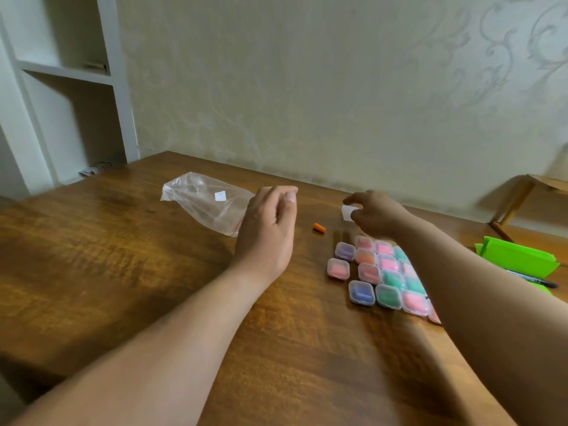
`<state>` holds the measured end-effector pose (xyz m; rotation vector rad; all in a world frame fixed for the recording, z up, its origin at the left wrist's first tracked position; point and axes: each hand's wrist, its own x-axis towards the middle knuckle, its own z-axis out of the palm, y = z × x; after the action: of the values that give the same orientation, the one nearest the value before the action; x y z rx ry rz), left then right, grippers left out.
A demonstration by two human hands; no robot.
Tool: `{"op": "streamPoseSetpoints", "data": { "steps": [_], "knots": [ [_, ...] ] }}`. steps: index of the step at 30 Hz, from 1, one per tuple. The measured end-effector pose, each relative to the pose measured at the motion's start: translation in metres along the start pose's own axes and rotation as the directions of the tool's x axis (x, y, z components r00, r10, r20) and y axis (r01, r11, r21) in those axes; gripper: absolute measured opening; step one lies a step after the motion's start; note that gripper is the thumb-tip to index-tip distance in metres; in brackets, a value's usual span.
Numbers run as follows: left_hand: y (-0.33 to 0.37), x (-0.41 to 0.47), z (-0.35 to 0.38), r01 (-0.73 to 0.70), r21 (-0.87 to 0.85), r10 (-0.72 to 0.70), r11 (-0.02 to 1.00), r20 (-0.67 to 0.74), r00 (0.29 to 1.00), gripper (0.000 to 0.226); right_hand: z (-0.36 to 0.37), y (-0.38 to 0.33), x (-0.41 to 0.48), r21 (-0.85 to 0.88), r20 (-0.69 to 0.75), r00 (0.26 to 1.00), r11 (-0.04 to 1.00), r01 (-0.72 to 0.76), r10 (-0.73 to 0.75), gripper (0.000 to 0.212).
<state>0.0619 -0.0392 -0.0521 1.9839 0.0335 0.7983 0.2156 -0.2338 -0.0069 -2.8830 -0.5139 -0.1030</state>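
Head view: the right hand (375, 214) pinches a small clear box (348, 212) over the table (123, 272), just beyond the rows of colour-filled boxes (381, 272). The left hand (267, 229) hovers by the plastic bag (203, 201), fingers loosely curled and holding nothing. An orange piece (319, 227) lies between the hands.

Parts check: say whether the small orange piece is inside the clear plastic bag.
No, the small orange piece lies on the wooden table, outside the clear plastic bag.
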Motion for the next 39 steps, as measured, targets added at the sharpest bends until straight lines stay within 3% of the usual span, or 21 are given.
{"op": "streamPoseSetpoints", "data": {
  "steps": [5, 9, 15, 20, 26, 31, 37, 39],
  "knots": [
    [0.002, -0.001, 0.001, 0.004, 0.006, -0.004, 1.0, 0.018, 1.0, 0.039, 0.014, -0.007, 0.021, -0.079, 0.118, 0.993, 0.997, -0.014, 0.023, 0.043],
    [0.004, -0.002, 0.0, 0.011, -0.012, -0.01, 1.0, 0.022, 1.0, 0.037, 0.015, -0.01, 0.019, -0.083, 0.064, 0.997, 0.996, -0.031, 0.036, 0.037],
    [0.003, -0.001, -0.001, 0.076, -0.106, -0.074, 0.991, 0.029, 0.997, 0.029, -0.01, -0.025, -0.025, 0.212, -0.216, 0.973, 0.969, 0.125, -0.078, 0.026],
    [0.012, -0.008, -0.003, 0.196, -0.204, -0.162, 0.959, 0.173, 0.972, 0.031, -0.008, -0.055, -0.097, 0.567, -0.344, 0.934, 0.773, 0.285, -0.092, 0.008],
    [0.018, -0.017, -0.008, 0.291, -0.396, -0.189, 0.871, 0.278, 0.942, 0.027, 0.02, -0.073, -0.12, 0.657, -0.338, 0.938, 0.694, 0.294, -0.078, 0.022],
    [0.016, -0.015, -0.009, 0.333, -0.438, -0.213, 0.835, 0.301, 0.929, 0.025, 0.025, -0.072, -0.124, 0.646, -0.329, 0.938, 0.699, 0.308, -0.109, 0.011],
    [0.015, -0.012, -0.008, 0.419, -0.544, -0.197, 0.727, 0.419, 0.886, 0.033, 0.021, -0.066, -0.123, 0.697, -0.332, 0.943, 0.666, 0.266, -0.028, 0.016],
    [0.015, -0.013, -0.009, 0.413, -0.534, -0.175, 0.738, 0.44, 0.881, 0.04, 0.021, -0.063, -0.123, 0.71, -0.32, 0.947, 0.659, 0.248, -0.012, 0.017]
  ]
}}
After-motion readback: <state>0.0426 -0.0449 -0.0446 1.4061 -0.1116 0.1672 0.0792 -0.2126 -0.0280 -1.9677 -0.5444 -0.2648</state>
